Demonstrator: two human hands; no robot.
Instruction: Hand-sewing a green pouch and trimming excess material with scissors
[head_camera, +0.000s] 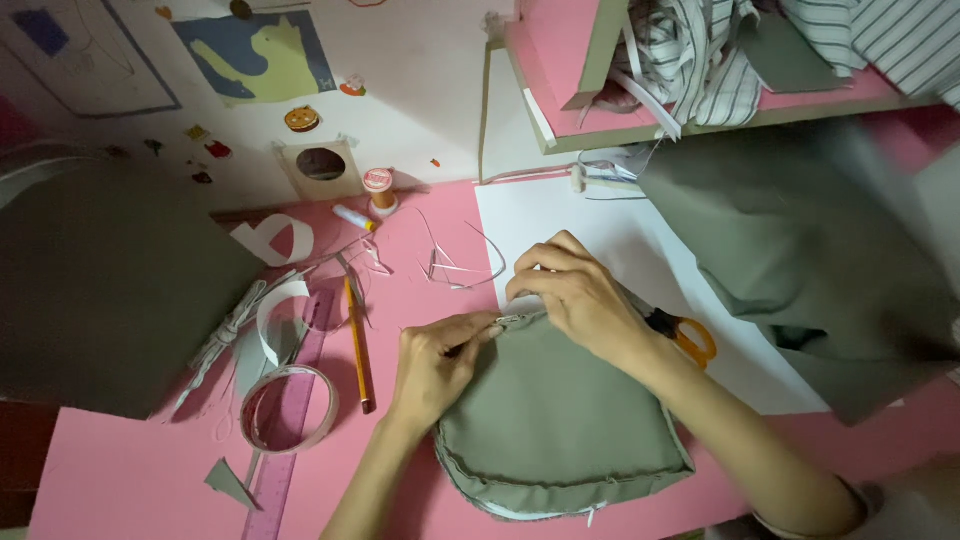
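Note:
A flat olive-green fabric pouch (560, 420) with a stitched, piped edge lies on the pink table (130, 470). My left hand (435, 360) pinches the pouch's upper left edge between thumb and fingers. My right hand (575, 295) presses down on the same top edge just to the right, fingers curled over the seam. The two hands nearly touch. Orange-handled scissors (690, 338) lie partly hidden behind my right wrist.
A yellow pencil (357, 345), a pink ruler (290, 410), a roll of clear tape (290, 408) and white strips lie at left. A thread spool (380, 188) stands at the back. Large olive cloth (810, 250) drapes at right, a white sheet (600, 230) beneath.

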